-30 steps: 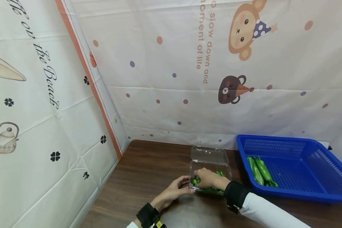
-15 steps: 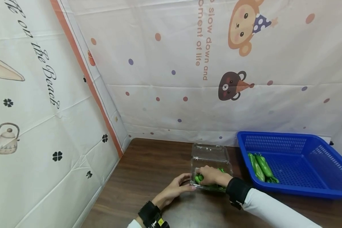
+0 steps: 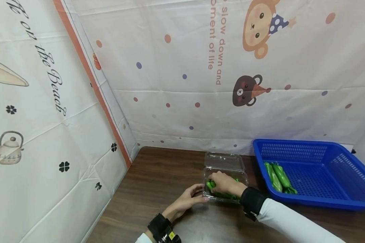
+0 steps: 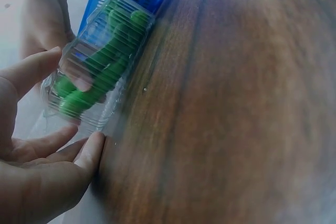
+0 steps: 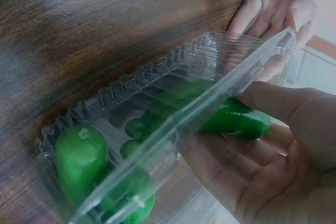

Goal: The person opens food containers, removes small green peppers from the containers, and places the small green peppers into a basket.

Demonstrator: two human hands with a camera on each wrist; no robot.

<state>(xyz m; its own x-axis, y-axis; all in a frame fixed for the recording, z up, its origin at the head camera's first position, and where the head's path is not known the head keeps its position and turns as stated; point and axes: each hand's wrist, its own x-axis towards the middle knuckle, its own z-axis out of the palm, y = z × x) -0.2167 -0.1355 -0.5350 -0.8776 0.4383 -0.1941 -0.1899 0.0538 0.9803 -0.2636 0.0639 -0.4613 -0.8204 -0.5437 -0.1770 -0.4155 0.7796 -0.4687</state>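
Our left hand [image 3: 191, 199] braces the box [image 3: 225, 175] with straight fingers; our right hand [image 3: 223, 182] curls around a pepper [image 3: 211, 185] inside.

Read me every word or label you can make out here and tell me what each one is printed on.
"...on the Beach", in black script, on the left wall sheet; its first word is cut off.
"...slow down and", in orange, running downward on the back wall sheet; its start is cut off.
"...oment of life", the orange line beside it, also cut off.
The clear box and blue basket show no readable label.
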